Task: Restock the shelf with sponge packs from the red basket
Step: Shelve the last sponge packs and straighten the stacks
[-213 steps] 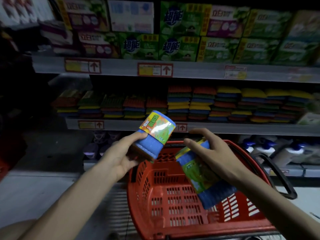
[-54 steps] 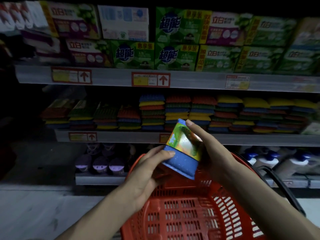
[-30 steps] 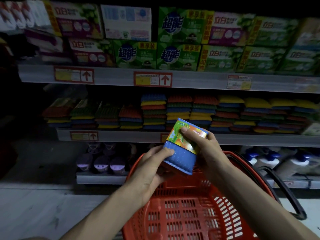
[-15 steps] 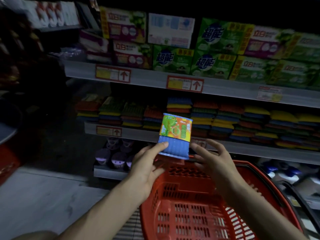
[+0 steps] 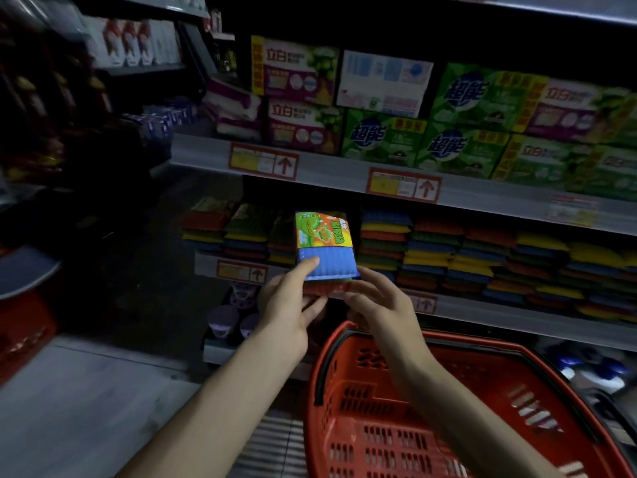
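Sponge pack [image 5: 324, 248] stands upright just above both hands, w/ the shelf [image 5: 517, 319] right behind it. L hand [image 5: 287, 307] pinches its lower edge, thumb on front. R hand [image 5: 377, 300] is loose-fingered, just touching the corner.

Stacked cardboard boxes fill the top row: purple-and-white boxes [image 5: 300, 125] at the left, a pale blue-and-white box [image 5: 384, 84] beside them, and green boxes [image 5: 386, 139] with blue Chinese lettering further right. Red-framed price labels [image 5: 403, 186] with upward arrows run along the edge below them. Low down sit purple-capped containers [image 5: 224, 319]. Blurred blue-and-white bottles [image 5: 593, 370] show at the lower right. The floor [image 5: 86, 408] is grey.
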### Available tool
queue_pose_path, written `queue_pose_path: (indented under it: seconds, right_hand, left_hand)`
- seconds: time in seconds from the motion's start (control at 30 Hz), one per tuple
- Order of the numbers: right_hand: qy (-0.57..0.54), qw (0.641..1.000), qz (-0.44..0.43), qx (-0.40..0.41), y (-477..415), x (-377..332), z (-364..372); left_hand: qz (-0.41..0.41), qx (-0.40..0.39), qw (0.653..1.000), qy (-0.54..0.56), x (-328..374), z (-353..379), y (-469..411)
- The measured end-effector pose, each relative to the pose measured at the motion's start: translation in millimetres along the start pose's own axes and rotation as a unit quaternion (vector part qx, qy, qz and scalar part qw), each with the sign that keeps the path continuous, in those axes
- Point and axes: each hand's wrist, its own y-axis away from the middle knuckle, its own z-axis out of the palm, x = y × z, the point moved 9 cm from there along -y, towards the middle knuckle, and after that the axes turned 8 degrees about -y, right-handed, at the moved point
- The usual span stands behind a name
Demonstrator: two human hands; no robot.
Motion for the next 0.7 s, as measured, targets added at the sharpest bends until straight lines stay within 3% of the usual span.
queue_pose_path:
  seconds: [0.3,0.5,0.7]
  right_hand:
    - [0.021,0.999,-0.05,-0.001,-23,-5,19]
    - [0.006,0.998,-0.06,0.018,-45,-7,19]
    - [0.025,0.998,-0.052,0.041,-62,-5,14]
  left_hand:
    - [0.056,0.059,0.996,-0.047,18,1,-36]
    - [0.113,0.048,0.991,-0.058,31,15,-52]
    - [0.092,0.041,0.995,-0.015,25,24,-62]
